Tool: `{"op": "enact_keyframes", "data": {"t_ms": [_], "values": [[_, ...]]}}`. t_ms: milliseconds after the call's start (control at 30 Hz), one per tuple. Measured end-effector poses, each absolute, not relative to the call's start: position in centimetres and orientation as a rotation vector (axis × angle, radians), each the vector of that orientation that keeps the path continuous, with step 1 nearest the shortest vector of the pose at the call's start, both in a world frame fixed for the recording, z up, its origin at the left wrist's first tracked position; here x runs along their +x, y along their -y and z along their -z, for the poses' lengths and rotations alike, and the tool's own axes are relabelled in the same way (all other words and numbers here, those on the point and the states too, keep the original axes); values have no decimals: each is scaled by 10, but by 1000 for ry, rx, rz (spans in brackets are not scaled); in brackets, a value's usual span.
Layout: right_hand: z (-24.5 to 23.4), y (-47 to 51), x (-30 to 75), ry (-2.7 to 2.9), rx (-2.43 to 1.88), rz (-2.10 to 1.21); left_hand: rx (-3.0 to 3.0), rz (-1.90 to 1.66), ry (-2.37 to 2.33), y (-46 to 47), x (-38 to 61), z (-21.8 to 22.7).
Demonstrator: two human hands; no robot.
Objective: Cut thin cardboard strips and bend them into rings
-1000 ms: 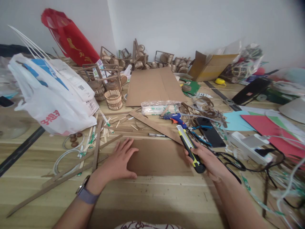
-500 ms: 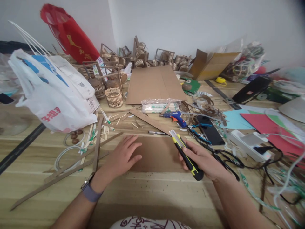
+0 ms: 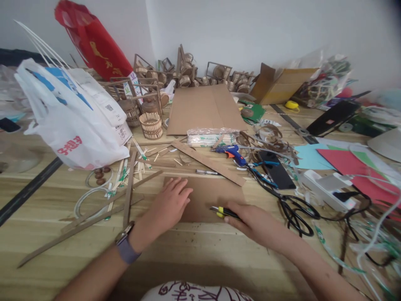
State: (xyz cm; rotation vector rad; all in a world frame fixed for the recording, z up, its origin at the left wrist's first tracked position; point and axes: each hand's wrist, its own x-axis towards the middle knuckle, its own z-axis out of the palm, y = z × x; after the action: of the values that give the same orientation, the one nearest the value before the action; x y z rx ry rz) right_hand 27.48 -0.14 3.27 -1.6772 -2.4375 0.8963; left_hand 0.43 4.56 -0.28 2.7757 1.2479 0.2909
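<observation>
A flat brown cardboard piece (image 3: 200, 196) lies on the wooden table in front of me. My left hand (image 3: 172, 200) rests on its left part, fingers stretched out and holding nothing. In my right hand (image 3: 247, 219) is a black and yellow utility knife (image 3: 224, 211), gripped over the right part of the cardboard. Its blade end points left; whether the tip touches the board I cannot tell. Just behind the cardboard lie a narrow cardboard strip (image 3: 208, 163) and a pen (image 3: 206, 172).
A blue glue gun (image 3: 232, 153), black scissors (image 3: 299, 213) and a phone (image 3: 278, 171) lie to the right. Thin wood strips (image 3: 128, 188) and a white plastic bag (image 3: 72, 125) are on the left. A large cardboard sheet (image 3: 203, 108) and small baskets (image 3: 151, 125) stand farther back.
My right hand has turned the knife from pointing up and away to pointing left, and lowered it toward the cardboard. My left hand has settled farther onto the cardboard.
</observation>
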Motion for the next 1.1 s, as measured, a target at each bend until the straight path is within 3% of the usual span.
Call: {"op": "enact_keyframes", "data": {"t_ms": [333, 1100], "values": [[-34, -5, 255, 2902, -1706, -512, 2899, -328, -1214, -56, 32, 31], [-46, -12, 242, 3092, -1696, -390, 2875, -289, -1294, -56, 40, 43]]}}
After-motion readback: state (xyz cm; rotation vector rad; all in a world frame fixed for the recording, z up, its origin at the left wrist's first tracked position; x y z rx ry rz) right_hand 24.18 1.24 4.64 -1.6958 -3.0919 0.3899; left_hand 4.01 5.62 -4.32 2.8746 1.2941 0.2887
